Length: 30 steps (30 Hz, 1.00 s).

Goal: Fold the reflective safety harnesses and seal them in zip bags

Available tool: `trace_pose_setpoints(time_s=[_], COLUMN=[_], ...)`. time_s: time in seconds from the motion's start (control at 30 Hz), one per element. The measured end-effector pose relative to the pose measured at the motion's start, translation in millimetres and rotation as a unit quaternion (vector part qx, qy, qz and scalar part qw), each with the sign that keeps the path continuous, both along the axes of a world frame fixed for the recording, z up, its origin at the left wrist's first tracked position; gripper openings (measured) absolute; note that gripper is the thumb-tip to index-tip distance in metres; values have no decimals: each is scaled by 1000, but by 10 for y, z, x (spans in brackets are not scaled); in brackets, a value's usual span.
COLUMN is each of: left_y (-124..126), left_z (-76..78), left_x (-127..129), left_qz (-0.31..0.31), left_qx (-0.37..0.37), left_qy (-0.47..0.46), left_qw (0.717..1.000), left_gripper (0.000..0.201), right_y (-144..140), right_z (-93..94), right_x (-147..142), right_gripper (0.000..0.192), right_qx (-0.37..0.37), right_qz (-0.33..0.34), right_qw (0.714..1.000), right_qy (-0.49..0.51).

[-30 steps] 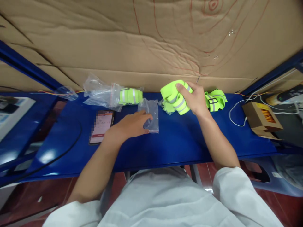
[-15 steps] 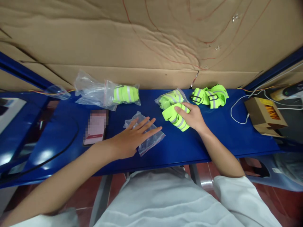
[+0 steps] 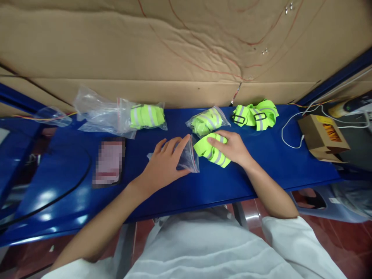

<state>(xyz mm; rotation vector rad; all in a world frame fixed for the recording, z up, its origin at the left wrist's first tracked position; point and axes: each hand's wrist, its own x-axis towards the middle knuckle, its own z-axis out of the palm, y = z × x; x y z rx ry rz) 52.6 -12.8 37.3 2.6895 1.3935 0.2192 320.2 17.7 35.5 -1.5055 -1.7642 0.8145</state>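
On blue table point(image 3: 261, 170): four rolled neon straps, two of them bagged. Left hand point(image 3: 167, 164) pinching one clear bag point(image 3: 188, 157); right hand point(image 3: 234, 147) gripping one loose strap point(image 3: 212, 151).

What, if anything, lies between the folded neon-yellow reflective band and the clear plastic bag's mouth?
Nothing visible: the folded neon-yellow reflective band under the right hand sits right beside the clear plastic bag held by the left hand.

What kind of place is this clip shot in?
Likely a small packing bench in a workshop. Folded reflective bands lie on a blue table beside clear bags, one bagged band already sealed, with cardboard sheets lining the back.
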Motion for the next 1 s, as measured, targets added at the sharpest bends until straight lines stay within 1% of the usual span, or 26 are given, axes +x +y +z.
trace_pose_setpoints(time_s=[0.1, 0.13, 0.2, 0.27, 0.37, 0.47, 0.53, 0.67, 0.77, 0.8, 0.87, 0.93, 0.97, 1.0], left_y=[-38, -46, -56, -62, -73, -78, -67, -29, -21, -26, -46, -70, -80, -86], left_z=[-33, -35, -34, -37, -70, -136, -184, -253, -284, -292, -304, -306, -301, -294], left_x=[80, 104, 150, 193, 244, 265, 261, 235, 231, 235, 249, 262, 263, 261], left_qz=[-2, -6, -8, -4, -5, -1, 3, -17, -37, -40, -35, -20, -13, -7], left_qx=[42, 46, 46, 41, 25, 10, 11, 20, 14, 9, -3, -10, -12, -15], left_qy=[20, 30, 41, 42, 26, 0, -6, -5, -18, -27, -50, -67, -73, -79], left_qw=[999, 999, 998, 998, 999, 1000, 1000, 1000, 999, 999, 998, 998, 997, 997], left_gripper=[90, 86, 77, 73, 79, 95, 101, 97, 100, 102, 104, 100, 95, 89], right_y=[-39, -54, -85, -113, -138, -139, -132, -117, -110, -110, -113, -120, -122, -122], right_z=[-13, -18, -27, -35, -46, -64, -80, -114, -151, -167, -200, -220, -221, -212], right_x=[-59, -81, -124, -165, -212, -232, -233, -232, -255, -269, -300, -318, -317, -306], right_gripper=[37, 35, 35, 38, 36, 36, 36, 29, 25, 25, 32, 39, 41, 40], right_qx=[-20, -21, -18, -20, -33, -13, -9, -40, -53, -42, -4, 26, 29, 26], right_qz=[41, 40, 16, -1, 14, 3, 4, 61, 104, 105, 80, 63, 70, 91], right_qw=[998, 997, 992, 990, 995, 997, 998, 997, 993, 993, 997, 998, 997, 995], right_qy=[-40, -65, -122, -142, -94, -71, -60, -32, -16, -10, -6, -12, -15, -14])
